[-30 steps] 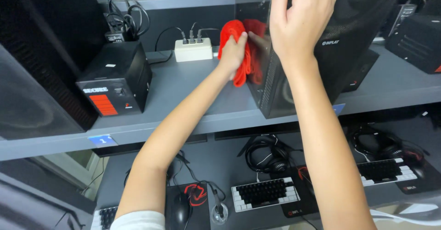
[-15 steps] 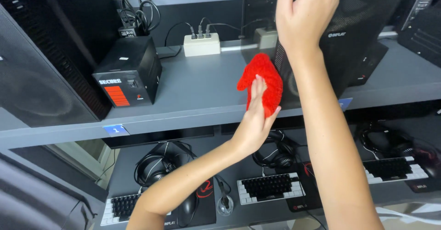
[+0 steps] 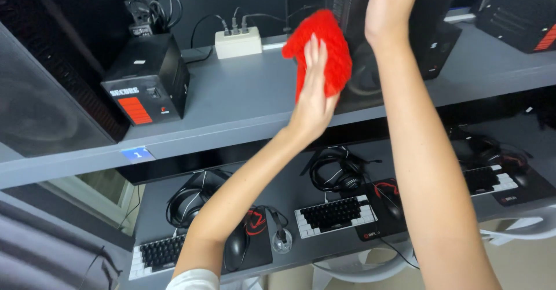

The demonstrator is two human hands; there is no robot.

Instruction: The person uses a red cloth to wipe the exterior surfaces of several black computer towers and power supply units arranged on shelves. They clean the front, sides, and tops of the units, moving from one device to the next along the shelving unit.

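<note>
My left hand (image 3: 313, 93) presses a red fluffy cloth (image 3: 324, 47) flat against the glass side of a black computer tower (image 3: 428, 41) that stands on a grey shelf (image 3: 231, 105). The fingers lie stretched over the cloth. My right hand (image 3: 389, 3) rests high on the tower's front top edge, partly cut off by the frame's upper border, and holds the case steady.
A black box with an orange label (image 3: 147, 81) and a white power strip (image 3: 238, 41) with cables sit on the shelf to the left. Another dark tower (image 3: 40, 87) is at far left. Below, a desk carries keyboards (image 3: 335, 215), headsets (image 3: 339, 171) and a mouse (image 3: 236, 246).
My left hand with the red cloth has come off the tower's back corner and moved down and forward across its side panel. The right hand stays on top.
</note>
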